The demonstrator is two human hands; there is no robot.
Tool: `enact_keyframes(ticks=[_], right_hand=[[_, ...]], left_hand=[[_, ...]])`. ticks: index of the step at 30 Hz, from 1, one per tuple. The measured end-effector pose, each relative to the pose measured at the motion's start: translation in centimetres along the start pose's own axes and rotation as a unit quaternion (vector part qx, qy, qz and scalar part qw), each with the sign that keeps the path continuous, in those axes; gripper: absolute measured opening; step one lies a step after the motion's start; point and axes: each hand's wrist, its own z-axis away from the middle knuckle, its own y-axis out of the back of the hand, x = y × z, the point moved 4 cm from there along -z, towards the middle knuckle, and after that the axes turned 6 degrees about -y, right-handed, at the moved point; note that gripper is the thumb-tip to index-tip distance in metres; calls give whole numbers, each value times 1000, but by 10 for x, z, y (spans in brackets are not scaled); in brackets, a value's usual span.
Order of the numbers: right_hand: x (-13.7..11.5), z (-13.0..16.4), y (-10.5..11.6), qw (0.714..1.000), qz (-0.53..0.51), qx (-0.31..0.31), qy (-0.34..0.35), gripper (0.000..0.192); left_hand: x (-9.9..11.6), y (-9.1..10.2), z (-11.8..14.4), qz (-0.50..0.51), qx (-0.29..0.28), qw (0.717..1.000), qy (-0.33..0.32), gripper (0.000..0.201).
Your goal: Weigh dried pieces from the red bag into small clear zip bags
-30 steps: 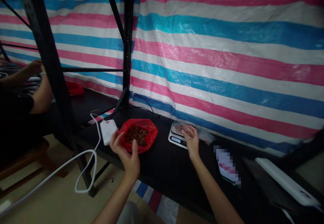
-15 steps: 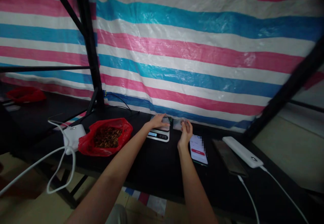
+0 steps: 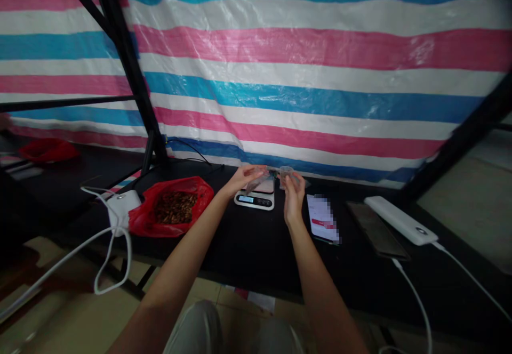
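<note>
My right hand (image 3: 293, 196) is raised just above the table, fingers pinched on a small clear bag (image 3: 286, 175) held upright near its mouth. My left hand (image 3: 245, 177) hovers over the scale (image 3: 256, 196) with thumb and fingers closed on another clear piece (image 3: 259, 181); it is too blurred for me to tell whether that is a second bag or the far edge of the same one. Holding them this high, right over the scale's platform, reads to me as keeping the plastic within easy reach of the pan. The scale's display is lit and faces me.

To the left, well within arm's reach, a red bag (image 3: 171, 214) lies open with brown pieces (image 3: 175, 207) heaped inside. Beyond it sits a white box (image 3: 124, 204) with a white cable (image 3: 104, 247) looping off the edge. To the right lie a phone (image 3: 322, 219), a dark slab (image 3: 376, 230) and a white power bank (image 3: 400, 219).

All of it rests on a black table (image 3: 256, 252) in a black metal frame (image 3: 120, 50), backed by a pink, blue and white striped tarp (image 3: 304, 77). Another red bag (image 3: 48, 149) sits far left.
</note>
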Motion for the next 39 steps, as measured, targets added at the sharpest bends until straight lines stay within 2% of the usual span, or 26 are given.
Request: enact_keyframes(ticks=[5,8,14,20,25,32,35,37,39], right_hand=[[-8,8,-12,998,7,-63,4,36],[-12,10,-15,996,33,-72,30,37],[-17,13,-20,989,95,-102,56,36],[-18,17,-23,984,106,-106,94,56],[-20,18,-23,983,100,-115,105,32],[-28,19,-26,974,135,-144,109,31],[-30,20,-24,978,130,-118,115,41],[-29,19,-19,983,119,-77,118,54],[-24,17,-13,987,110,-26,114,58]], left_hand=[[4,-1,19,62,-23,997,35,49],[0,-3,19,67,-38,996,35,47],[-7,-1,17,70,-19,996,47,50],[-9,-5,19,89,-19,994,65,54],[-7,-4,20,89,-9,994,62,55],[-8,-7,21,88,-13,993,76,55],[-10,-8,22,93,-23,993,69,54],[-9,-8,23,96,-32,993,56,53],[-6,-7,19,96,-24,994,45,51]])
